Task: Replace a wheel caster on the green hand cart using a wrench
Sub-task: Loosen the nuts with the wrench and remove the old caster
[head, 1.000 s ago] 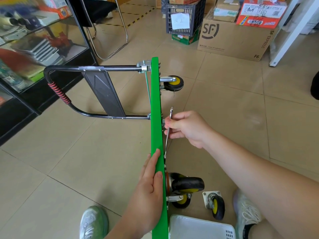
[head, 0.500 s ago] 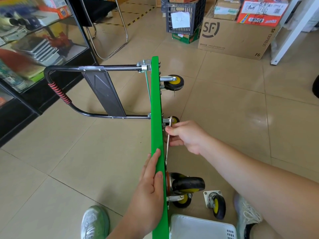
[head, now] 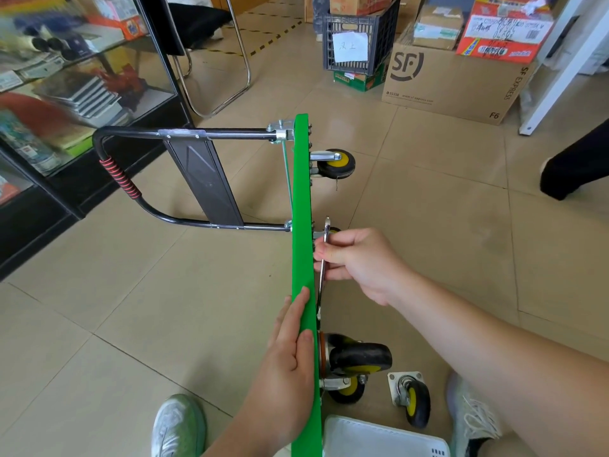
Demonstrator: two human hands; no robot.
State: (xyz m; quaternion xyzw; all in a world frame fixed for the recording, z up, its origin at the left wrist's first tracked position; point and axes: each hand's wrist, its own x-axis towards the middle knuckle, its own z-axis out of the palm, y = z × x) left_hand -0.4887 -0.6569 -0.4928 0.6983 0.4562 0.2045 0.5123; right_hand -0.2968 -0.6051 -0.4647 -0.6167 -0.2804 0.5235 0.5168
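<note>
Bright, even daylight fills my view, and the tiled floor (head: 478,235) carries a pale sheen toward 3 o'clock. Shadows are soft and faint, with no hard edges. The centre is sharp, and the wrench (head: 320,291) in my right hand (head: 359,262) glints. At 10 o'clock the glass display case (head: 66,94) smears with blur and reflections. Straight lines bow near the edges, and the white post (head: 560,61) at 2 o'clock leans.

Green cart (head: 302,206) tipped on edge; wrench (head: 323,258) against underside; loose caster (head: 412,395) on floor.
</note>
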